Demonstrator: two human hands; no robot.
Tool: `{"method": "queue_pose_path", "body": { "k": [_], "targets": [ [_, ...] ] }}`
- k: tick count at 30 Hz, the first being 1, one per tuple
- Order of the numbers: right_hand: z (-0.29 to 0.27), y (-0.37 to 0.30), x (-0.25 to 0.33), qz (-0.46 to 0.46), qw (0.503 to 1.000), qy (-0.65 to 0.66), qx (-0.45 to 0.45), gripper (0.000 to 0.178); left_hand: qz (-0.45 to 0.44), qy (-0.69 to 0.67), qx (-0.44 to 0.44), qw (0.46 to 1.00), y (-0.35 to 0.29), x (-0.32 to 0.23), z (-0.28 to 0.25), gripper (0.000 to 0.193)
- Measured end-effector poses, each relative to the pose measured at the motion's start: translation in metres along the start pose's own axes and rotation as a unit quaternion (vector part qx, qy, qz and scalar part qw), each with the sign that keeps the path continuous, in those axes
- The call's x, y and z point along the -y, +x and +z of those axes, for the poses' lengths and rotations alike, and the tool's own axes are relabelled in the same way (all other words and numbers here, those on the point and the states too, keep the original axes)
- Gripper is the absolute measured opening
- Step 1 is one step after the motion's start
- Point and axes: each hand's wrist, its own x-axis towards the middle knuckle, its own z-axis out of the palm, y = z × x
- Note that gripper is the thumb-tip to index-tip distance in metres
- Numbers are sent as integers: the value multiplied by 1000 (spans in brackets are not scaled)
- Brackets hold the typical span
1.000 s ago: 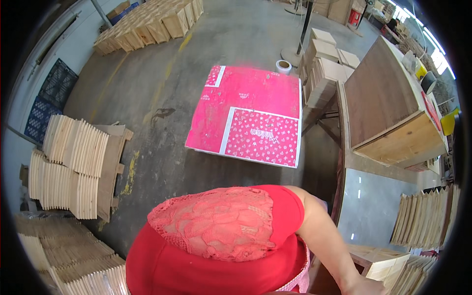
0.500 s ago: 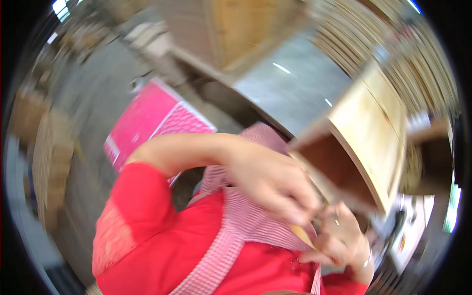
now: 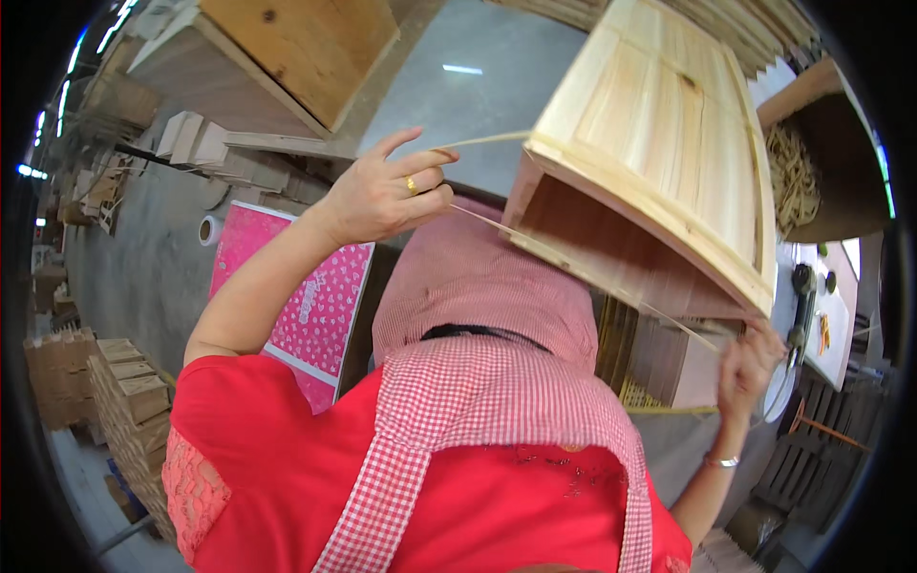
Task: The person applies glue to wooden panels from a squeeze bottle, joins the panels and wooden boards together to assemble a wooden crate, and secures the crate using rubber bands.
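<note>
The left hand is raised before the chest, its index finger lifted away and the other fingers curled in on a thin tan band. One strand runs from these fingers to the near upper corner of the wooden box; another slants down to the lower edge of its opening. A strand also reaches past that edge to the right hand, which is blurred; its fingers seem closed together on the band, just below the box's right corner. How the band runs on the box's far side is hidden.

The box sits tilted in view, its open end toward the person, beside the grey worktop. To its right, a brown bin holds a heap of tan bands. A large crate is at the upper left. Below the left forearm lies a pink carton, with a white roll near it. A checked apron covers the person's front, and a bracelet circles the right wrist.
</note>
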Motion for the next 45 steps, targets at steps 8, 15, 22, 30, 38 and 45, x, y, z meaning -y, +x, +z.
{"method": "queue_pose_path", "body": {
  "k": [8,15,22,30,38,45],
  "targets": [
    [115,-54,13,0,990,-50,135,10,-10,40,131,991,-55,-32,105,46],
    [122,-36,-7,-14,997,-36,70,12,-5,71,133,989,-37,-18,109,52],
    [34,-3,35,122,973,148,-130,19,-112,-162,-81,977,-12,1,56,42],
    [45,177,-96,293,935,197,-18,53,-520,-580,5,627,205,104,46,53],
    [70,274,-83,281,937,175,115,79,-512,-373,91,769,287,111,77,55],
    [74,274,-102,382,890,217,119,70,-523,-395,36,755,285,101,84,47]
  ]
}}
